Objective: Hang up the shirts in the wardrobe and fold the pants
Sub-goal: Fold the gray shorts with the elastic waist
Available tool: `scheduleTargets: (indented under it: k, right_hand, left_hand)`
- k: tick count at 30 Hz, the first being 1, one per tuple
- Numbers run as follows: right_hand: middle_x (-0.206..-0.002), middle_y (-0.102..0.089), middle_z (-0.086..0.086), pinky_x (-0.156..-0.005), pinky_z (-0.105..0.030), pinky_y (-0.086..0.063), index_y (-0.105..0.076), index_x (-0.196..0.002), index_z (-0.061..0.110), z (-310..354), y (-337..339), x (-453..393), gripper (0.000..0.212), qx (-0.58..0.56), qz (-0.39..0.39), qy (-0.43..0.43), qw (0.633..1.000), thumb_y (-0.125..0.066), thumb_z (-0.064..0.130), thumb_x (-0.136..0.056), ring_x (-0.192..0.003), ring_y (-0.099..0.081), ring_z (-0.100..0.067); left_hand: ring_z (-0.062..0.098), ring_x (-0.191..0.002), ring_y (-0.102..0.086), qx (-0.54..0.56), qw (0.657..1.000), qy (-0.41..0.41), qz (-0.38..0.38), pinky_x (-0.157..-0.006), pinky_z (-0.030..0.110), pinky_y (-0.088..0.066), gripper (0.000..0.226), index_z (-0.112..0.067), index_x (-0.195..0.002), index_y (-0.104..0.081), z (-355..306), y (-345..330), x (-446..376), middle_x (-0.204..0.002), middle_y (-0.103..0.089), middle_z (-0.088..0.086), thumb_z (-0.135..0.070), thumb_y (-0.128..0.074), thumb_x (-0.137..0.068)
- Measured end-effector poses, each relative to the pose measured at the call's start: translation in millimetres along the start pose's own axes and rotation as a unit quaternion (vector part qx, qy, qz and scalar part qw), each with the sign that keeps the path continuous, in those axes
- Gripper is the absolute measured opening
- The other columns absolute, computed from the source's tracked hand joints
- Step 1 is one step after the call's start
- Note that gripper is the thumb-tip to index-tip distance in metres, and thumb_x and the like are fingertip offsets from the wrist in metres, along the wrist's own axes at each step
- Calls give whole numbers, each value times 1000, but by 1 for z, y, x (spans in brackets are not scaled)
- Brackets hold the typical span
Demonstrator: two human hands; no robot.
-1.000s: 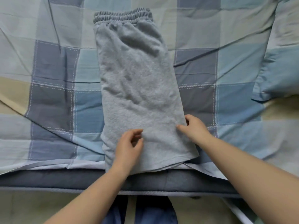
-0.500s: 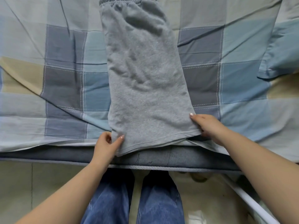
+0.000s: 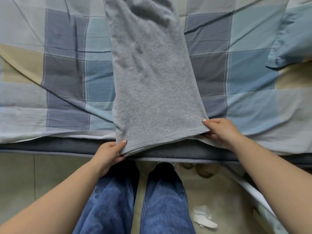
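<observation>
While the fleecy grey pants [image 3: 152,78] lie lengthwise on the checked bed quilt [image 3: 64,73], left hand [image 3: 109,153] and right hand [image 3: 221,130] pinch the hem corners, apparently doubled layers.

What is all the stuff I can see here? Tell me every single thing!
grey pants: one, grey, folded lengthwise on the bed, hem at the near edge
checked bed cover: one, blue, grey and beige squares, spread under the pants
light blue garment: one, light blue, far right on the cover
mattress edge: one, dark grey-blue, along the bed front
floor: beige tiles, below the bed
white scrap: one, white, on the floor at lower right
jeans legs: two, blue denim, standing at the bed
left hand: one, its grip pinches the hem's left corner
right hand: one, its grip pinches the hem's right corner
</observation>
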State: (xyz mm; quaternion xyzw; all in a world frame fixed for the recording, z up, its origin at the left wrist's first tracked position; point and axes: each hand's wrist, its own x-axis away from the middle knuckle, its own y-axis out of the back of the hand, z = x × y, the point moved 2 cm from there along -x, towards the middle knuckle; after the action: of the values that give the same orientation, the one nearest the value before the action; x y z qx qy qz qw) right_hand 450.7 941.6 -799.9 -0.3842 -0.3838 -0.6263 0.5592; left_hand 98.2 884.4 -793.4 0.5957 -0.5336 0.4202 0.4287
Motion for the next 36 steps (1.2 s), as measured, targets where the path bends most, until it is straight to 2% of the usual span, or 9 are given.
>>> scheduleTargets:
  k: [5, 10, 14, 24, 28, 31, 33, 34, 36]
  right_hand:
    - [-85, -68, -11, -63, -25, -59, -65, -82, 8, 4, 1, 8, 13, 22, -15, 7, 1000, -61, 16, -91, -75, -66, -21]
    - [-88, -58, -4, -50, -19, -54, -53, -84, 16, 26, -3, 15, 11, -27, -52, 33, 998, -61, 14, -91, -72, -60, -15]
    - [-88, -61, 1, -55, -24, -56, -56, -99, 22, 65, -12, 18, 12, -116, -32, 45, 992, -57, 11, -93, -70, -61, -12]
    - [-78, -55, 2, -59, -26, -54, -54, -83, 22, 250, -85, -14, 17, -104, -40, 153, 982, -50, 14, -97, -65, -56, -11]
    - [-75, -54, 3, -59, -25, -53, -54, -80, 20, 315, -111, -29, 17, -65, -53, 204, 975, -49, 14, -96, -61, -56, -10]
    - [-89, -61, -1, -63, -25, -55, -60, -85, 21, 349, -120, -41, 21, -66, -72, 235, 967, -45, 9, -96, -71, -60, -12]
    - [-111, -64, -4, -76, -30, -56, -64, -101, 20, 366, -122, -51, 27, -63, -64, 249, 964, -41, 6, -96, -91, -63, -15]
    - [-120, -62, -4, -84, -33, -53, -60, -116, 21, 371, -123, -56, 32, -58, -55, 253, 964, -41, 5, -96, -102, -62, -15]
    - [-129, -57, -2, -93, -36, -46, -47, -134, 24, 368, -122, -66, 41, -39, -62, 240, 968, -42, 7, -97, -114, -57, -15]
  left_hand:
    - [16, -79, -73, 87, 995, 42, 32, -62, 26, -58, 24, -4, -103, -63, 5, 3, 8, -92, -75, 8, -26, -56, -94]
    - [11, -68, -71, 224, 974, 21, 12, -58, 25, -58, 10, -11, -98, -62, -24, 4, 17, -82, -74, 3, -17, -55, -94]
    - [16, -69, -72, 320, 947, -26, 6, -60, 28, -59, 7, -12, -97, -59, -78, 8, 26, -82, -74, 10, -13, -58, -90]
    - [14, -59, -69, 353, 924, -149, 2, -59, 31, -59, 16, -10, -75, -60, -260, 16, 11, -61, -67, 3, -9, -58, -91]
    - [12, -59, -68, 323, 928, -184, -3, -56, 27, -57, 13, -8, -78, -58, -316, 24, -5, -72, -62, 2, -8, -59, -91]
    - [10, -59, -67, 310, 924, -225, -6, -55, 25, -56, 12, -8, -80, -57, -353, 29, -15, -70, -63, 1, -9, -58, -92]
    - [8, -60, -68, 298, 917, -265, 7, -58, 26, -56, 10, -10, -84, -58, -376, 30, -21, -63, -67, -3, -12, -56, -94]
    - [7, -66, -69, 280, 918, -281, 10, -62, 27, -57, 6, -12, -92, -59, -386, 31, -25, -69, -69, -4, -15, -55, -95]
    - [7, -84, -69, 239, 926, -291, 0, -73, 29, -55, 27, -16, -120, -54, -393, 35, -35, -98, -68, -4, -25, -55, -96]
